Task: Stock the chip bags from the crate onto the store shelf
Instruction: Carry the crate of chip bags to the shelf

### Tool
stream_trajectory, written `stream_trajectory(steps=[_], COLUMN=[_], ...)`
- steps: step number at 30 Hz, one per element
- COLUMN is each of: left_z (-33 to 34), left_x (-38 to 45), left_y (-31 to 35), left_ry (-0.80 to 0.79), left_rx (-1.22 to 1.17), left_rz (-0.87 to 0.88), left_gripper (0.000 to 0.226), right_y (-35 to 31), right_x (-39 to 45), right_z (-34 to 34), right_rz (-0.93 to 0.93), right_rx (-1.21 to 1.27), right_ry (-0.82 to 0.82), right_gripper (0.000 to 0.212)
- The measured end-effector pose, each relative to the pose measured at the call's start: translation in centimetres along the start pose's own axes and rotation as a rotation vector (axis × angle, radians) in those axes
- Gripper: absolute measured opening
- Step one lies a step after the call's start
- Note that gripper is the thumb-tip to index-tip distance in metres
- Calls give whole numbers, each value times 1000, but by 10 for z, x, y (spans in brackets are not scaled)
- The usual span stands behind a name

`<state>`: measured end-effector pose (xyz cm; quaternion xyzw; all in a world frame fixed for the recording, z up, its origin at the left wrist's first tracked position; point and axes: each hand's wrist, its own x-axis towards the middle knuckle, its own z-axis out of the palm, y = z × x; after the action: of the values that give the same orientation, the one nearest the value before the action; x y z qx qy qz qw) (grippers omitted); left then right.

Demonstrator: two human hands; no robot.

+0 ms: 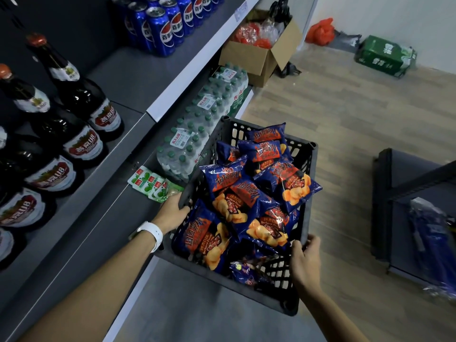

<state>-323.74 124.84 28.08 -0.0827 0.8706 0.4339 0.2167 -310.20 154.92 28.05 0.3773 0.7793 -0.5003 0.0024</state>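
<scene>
Here, a grey store shelf (138, 77) along the left, cut off at the frame's top and left edges. On its upper board, dark beer bottles (81, 104) with red-and-white labels, the leftmost ones only partly in frame, and beyond them blue cola cans (160, 30), their far rows cropped at the top. On the lower board, shrink-wrapped packs of water bottles (209, 114) and, just beside them, small green-and-white packets (150, 182), print too small to read. Farther back, an open cardboard box (259, 55) of red and clear wrapped goods, contents hard to tell.

Against the shelf's lower edge, a black lattice crate (306, 218), held above the wooden floor (345, 114) and heaped with blue-and-orange chip bags (249, 201); lower bags buried under the upper ones, count impossible to judge. None of these bags visible on the shelf boards.

Left hand (172, 213), white watch (151, 233) on its wrist, gripping the crate's left rim, fingertips hidden inside the wall. Right hand (304, 255) clasping the near right rim, fingers curled over it.

At the right, a blurred dark rack (394, 193) with something blue, indistinct. By the far wall, a green carton (385, 55) and a red bag (320, 30).
</scene>
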Motion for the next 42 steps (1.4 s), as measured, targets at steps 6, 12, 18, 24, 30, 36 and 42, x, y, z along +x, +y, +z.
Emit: stream_trajectory(steps=[6,12,18,24,30,36,42], left_z=[-2,4,4,3,0,1,4], left_x=[-10,-29,-34,-37,-35,-31,-36], left_y=[-8,-16,-14,-8,-2,-5,9], left_ry=[-15,-33,-1,9,22,35,50], left_rx=[-2,40,73,100,116,144,121], left_rz=[-11,21,12,-2,-81,-117,-117], left_gripper=[22,23,19,21,26,40,31], right_y=[2,24,23,22,17,10,4], right_x=[-12,-35,-41,-40,-39,-38,-32], right_z=[-2,-7,-6,-11,-13,-15,-10], right_rz=[6,33,20,10,-5,-8,7], right_rx=[10,44,-15,-75,-63,-70,-139], right_ry=[-14,-11,-27,-26,-33,-43,10], right_gripper=[14,9,7,9,9,8,20])
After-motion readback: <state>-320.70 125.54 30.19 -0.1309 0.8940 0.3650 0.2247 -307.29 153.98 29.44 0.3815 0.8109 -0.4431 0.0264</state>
